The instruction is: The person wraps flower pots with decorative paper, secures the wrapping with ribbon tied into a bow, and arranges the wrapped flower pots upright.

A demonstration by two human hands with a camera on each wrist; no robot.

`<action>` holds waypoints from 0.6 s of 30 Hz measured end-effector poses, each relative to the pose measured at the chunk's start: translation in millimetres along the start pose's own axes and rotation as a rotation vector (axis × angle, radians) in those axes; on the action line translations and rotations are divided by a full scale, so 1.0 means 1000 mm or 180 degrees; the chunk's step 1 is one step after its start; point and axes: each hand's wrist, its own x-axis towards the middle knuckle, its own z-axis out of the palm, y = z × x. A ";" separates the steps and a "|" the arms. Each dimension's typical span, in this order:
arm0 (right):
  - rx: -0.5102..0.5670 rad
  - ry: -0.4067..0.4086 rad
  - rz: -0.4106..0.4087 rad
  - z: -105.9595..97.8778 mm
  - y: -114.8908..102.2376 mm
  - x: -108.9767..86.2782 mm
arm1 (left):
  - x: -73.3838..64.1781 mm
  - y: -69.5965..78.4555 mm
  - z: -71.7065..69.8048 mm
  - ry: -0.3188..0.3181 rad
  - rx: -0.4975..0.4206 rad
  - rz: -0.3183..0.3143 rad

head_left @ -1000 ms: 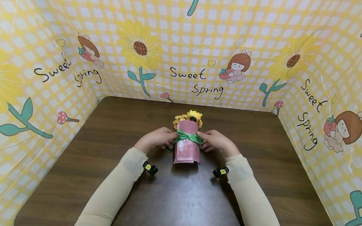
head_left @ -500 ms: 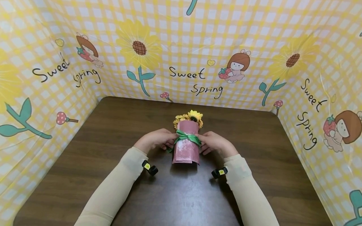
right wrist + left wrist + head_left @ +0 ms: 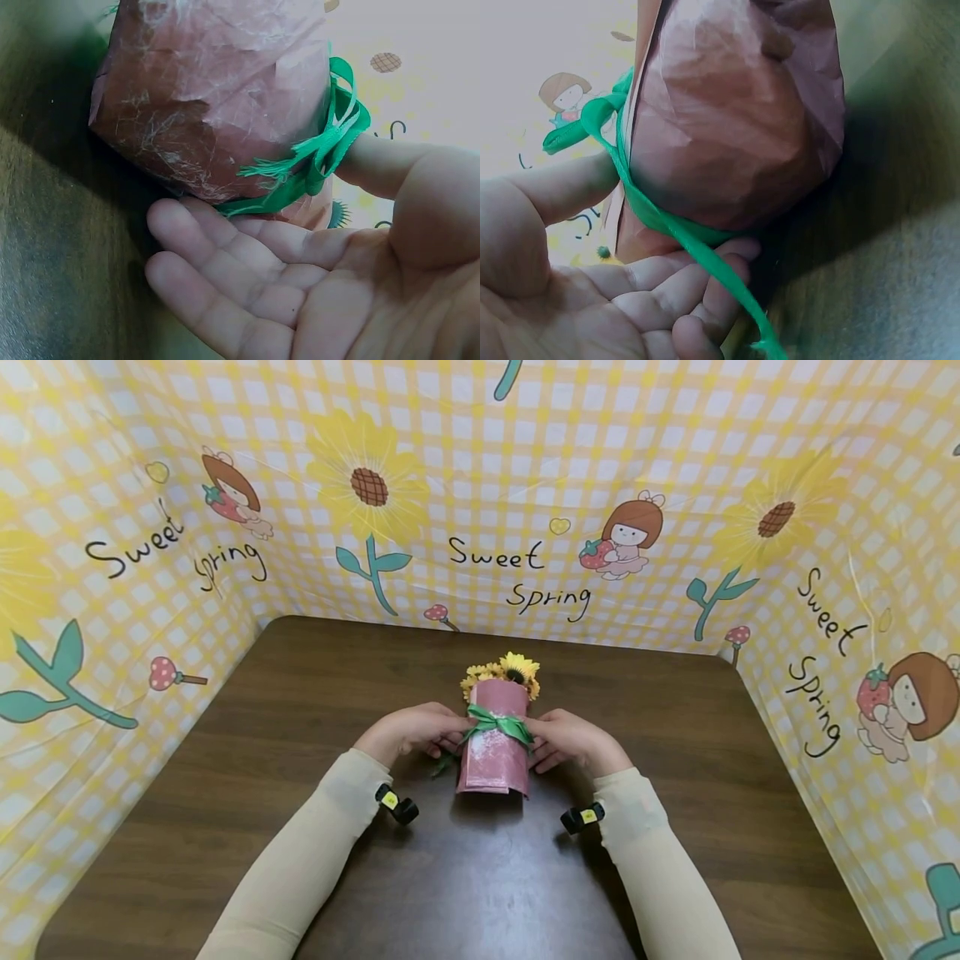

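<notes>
A flower bouquet wrapped in pink paper [image 3: 495, 768] lies on the table, with yellow flowers [image 3: 520, 667] showing at its far end. Around its middle a green ribbon [image 3: 498, 723] is tied in a bow. My left hand [image 3: 416, 729] holds the left side, thumb at the ribbon and fingers tucked under the paper. From the right, my right hand [image 3: 576, 740] holds it likewise, its thumb behind the bow loops. In the left wrist view a loose ribbon tail [image 3: 731, 281] hangs across the fingers. The right wrist view shows a frayed ribbon end [image 3: 274, 169] against the paper.
The dark wooden table [image 3: 315, 668] is enclosed at the back and sides by a yellow checked cloth [image 3: 495, 468] printed with flowers. Small black wrist cameras [image 3: 397, 806] sit at both sleeve cuffs.
My right thumb has shifted slightly down and inward against the bow. The ribbon tail under my left hand hangs a little lower. The bouquet stays nearly in place.
</notes>
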 end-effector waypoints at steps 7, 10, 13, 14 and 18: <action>0.0037 0.0065 -0.0052 0.001 -0.004 -0.003 | -0.002 0.002 0.001 0.0042 -0.0056 0.0084; 0.0074 0.0155 -0.0100 0.002 -0.007 -0.006 | -0.005 0.006 0.002 0.0061 -0.0101 0.0190; 0.0031 0.0213 -0.0205 0.002 -0.012 -0.010 | -0.009 0.011 0.003 0.0091 -0.0095 0.0310; -0.0011 0.0228 -0.0252 0.002 -0.014 -0.012 | -0.011 0.013 0.003 0.0112 -0.0078 0.0349; -0.0147 0.0361 -0.0392 0.001 -0.022 -0.016 | -0.021 0.021 0.002 0.0279 -0.0008 0.0473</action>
